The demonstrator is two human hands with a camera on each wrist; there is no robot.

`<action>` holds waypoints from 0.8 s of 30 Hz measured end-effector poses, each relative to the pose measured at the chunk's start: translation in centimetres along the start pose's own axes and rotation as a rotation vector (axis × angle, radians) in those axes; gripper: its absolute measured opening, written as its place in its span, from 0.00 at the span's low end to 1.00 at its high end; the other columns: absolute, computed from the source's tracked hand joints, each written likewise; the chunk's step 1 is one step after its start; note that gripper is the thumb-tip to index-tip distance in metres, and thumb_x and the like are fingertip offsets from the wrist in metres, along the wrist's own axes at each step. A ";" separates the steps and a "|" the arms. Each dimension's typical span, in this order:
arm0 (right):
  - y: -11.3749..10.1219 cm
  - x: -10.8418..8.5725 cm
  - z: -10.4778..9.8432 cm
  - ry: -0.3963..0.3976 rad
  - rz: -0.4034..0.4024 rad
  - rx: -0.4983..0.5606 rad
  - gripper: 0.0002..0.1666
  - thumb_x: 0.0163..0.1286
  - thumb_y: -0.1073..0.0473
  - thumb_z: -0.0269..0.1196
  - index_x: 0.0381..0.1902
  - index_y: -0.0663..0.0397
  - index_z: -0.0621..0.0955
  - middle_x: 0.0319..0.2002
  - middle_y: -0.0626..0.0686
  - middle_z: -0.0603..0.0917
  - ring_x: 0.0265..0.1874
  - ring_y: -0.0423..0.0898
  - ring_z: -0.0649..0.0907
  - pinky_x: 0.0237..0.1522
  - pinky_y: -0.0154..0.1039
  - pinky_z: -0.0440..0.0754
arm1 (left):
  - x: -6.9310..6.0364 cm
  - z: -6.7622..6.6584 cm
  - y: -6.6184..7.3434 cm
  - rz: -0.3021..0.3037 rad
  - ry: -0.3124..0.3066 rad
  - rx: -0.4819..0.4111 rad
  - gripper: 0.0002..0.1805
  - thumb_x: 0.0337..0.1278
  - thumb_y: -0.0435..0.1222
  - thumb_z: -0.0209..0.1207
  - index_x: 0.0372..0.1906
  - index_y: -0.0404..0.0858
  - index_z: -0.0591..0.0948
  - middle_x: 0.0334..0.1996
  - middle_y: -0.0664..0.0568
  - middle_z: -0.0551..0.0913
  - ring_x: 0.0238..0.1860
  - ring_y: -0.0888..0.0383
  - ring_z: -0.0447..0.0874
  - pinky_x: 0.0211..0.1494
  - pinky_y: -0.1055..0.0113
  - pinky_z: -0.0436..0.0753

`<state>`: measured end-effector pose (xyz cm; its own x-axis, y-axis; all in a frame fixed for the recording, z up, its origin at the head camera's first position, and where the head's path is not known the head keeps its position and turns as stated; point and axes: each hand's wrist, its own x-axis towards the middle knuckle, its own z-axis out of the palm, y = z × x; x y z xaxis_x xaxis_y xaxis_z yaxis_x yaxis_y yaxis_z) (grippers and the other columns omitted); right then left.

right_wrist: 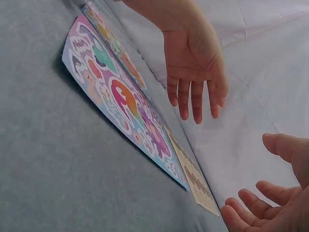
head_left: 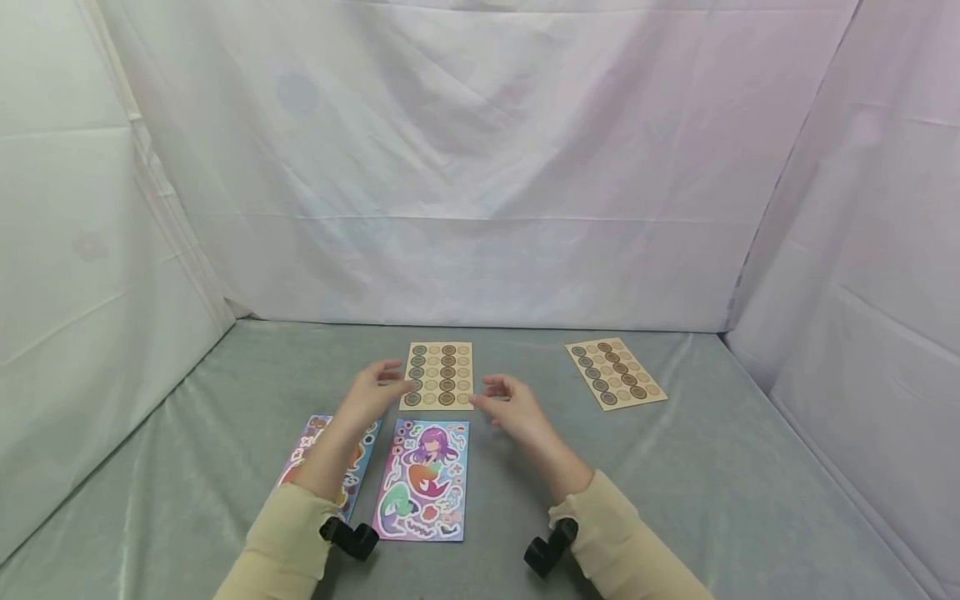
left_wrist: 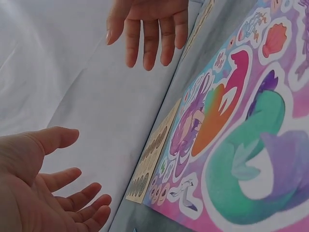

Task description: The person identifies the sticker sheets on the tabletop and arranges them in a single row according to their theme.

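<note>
In the head view a tan sheet of round stickers (head_left: 440,377) lies at the middle back of the table. My left hand (head_left: 372,395) hovers at its left edge, my right hand (head_left: 513,407) by its lower right corner. Fingers of both hands are loosely spread and hold nothing, as both wrist views show with the left hand (left_wrist: 46,188) and the right hand (right_wrist: 275,188). Nearer to me lies a mermaid sticker sheet (head_left: 425,482), pink and blue, between the forearms. A second colourful sticker sheet (head_left: 358,467) is partly hidden under my left forearm.
Another tan sheet of round stickers (head_left: 617,372) lies tilted at the back right. Grey cloth (head_left: 712,483) covers the table. White curtains (head_left: 480,167) hang behind it and on both sides.
</note>
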<state>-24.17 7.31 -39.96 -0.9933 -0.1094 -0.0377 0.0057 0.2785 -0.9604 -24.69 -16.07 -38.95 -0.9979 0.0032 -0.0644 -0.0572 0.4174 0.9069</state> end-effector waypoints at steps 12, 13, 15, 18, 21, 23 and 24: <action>0.1 1.2 0.6 0.023 0.029 0.021 0.31 0.64 0.55 0.66 0.61 0.63 0.73 0.53 0.59 0.77 0.43 0.51 0.80 0.43 0.47 0.80 | 1.1 0.9 0.0 -0.009 0.059 -0.057 0.34 0.59 0.40 0.61 0.68 0.34 0.65 0.65 0.34 0.66 0.64 0.36 0.63 0.63 0.40 0.64; 0.2 1.3 0.7 0.027 0.032 0.021 0.31 0.64 0.55 0.66 0.61 0.63 0.73 0.54 0.60 0.77 0.44 0.51 0.80 0.44 0.47 0.80 | 1.2 0.9 -0.1 -0.011 0.061 -0.059 0.34 0.59 0.40 0.61 0.68 0.34 0.65 0.65 0.34 0.66 0.64 0.36 0.63 0.63 0.40 0.63; 0.2 1.5 0.8 0.037 0.045 0.027 0.31 0.63 0.54 0.67 0.61 0.62 0.73 0.54 0.59 0.77 0.45 0.52 0.79 0.45 0.46 0.80 | 1.3 0.9 -0.2 -0.017 0.060 -0.062 0.34 0.59 0.41 0.61 0.68 0.34 0.65 0.65 0.34 0.65 0.65 0.35 0.62 0.64 0.40 0.62; 0.3 1.7 1.1 0.051 0.056 0.039 0.32 0.63 0.52 0.67 0.61 0.62 0.74 0.56 0.59 0.76 0.48 0.52 0.79 0.46 0.45 0.80 | 1.4 0.9 -0.4 -0.024 0.057 -0.067 0.35 0.59 0.42 0.61 0.69 0.34 0.64 0.65 0.34 0.65 0.65 0.35 0.60 0.65 0.39 0.60; 0.3 2.1 1.3 0.055 0.064 0.066 0.31 0.63 0.53 0.67 0.61 0.61 0.74 0.57 0.60 0.75 0.51 0.53 0.78 0.48 0.46 0.79 | 1.5 1.0 -0.6 -0.023 0.049 -0.072 0.36 0.59 0.43 0.61 0.69 0.34 0.64 0.66 0.34 0.64 0.66 0.34 0.59 0.64 0.37 0.59; 0.3 2.2 1.4 0.054 0.065 0.080 0.31 0.64 0.53 0.66 0.61 0.62 0.74 0.58 0.61 0.75 0.53 0.54 0.77 0.49 0.46 0.79 | 1.5 1.0 -0.7 -0.023 0.044 -0.075 0.36 0.59 0.44 0.61 0.69 0.34 0.63 0.66 0.34 0.64 0.66 0.34 0.59 0.64 0.36 0.58; 0.3 2.3 1.5 0.055 0.068 0.087 0.31 0.64 0.53 0.66 0.61 0.61 0.73 0.59 0.61 0.74 0.53 0.54 0.77 0.49 0.47 0.79 | 1.5 1.0 -0.7 -0.027 0.041 -0.082 0.36 0.60 0.44 0.61 0.69 0.35 0.63 0.66 0.34 0.64 0.66 0.34 0.59 0.64 0.35 0.57</action>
<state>-26.30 5.73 -40.77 -0.9951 -0.0405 -0.0904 0.0806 0.1994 -0.9766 -26.11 -15.43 -40.16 -0.9963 -0.0451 -0.0738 -0.0848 0.3407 0.9363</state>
